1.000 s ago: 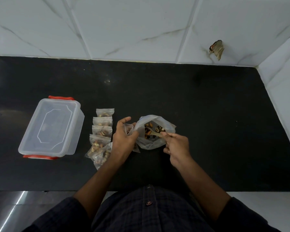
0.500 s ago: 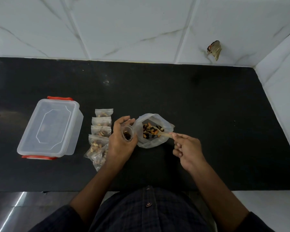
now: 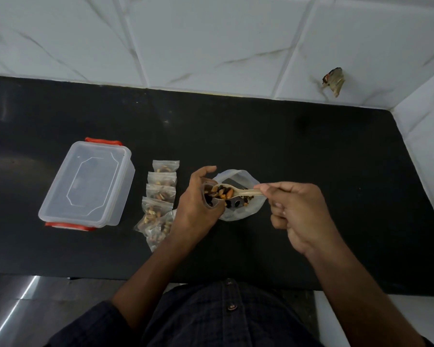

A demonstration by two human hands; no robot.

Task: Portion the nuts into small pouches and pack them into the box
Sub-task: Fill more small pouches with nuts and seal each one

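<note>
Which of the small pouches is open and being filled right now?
The pouch in the left hand, its mouth open under the spoon of nuts. The filled pouches lie sealed in a row on the counter beside the box.

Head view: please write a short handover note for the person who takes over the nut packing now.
Left hand holds a small open pouch upright.
Right hand pinches a spoon loaded with nuts over the pouch mouth.
Big nut bag lies open just behind.
Done: filled pouches lined up beside the box.
Left: tip this spoonful in, seal, open the lidded box, pack all pouches.
</note>
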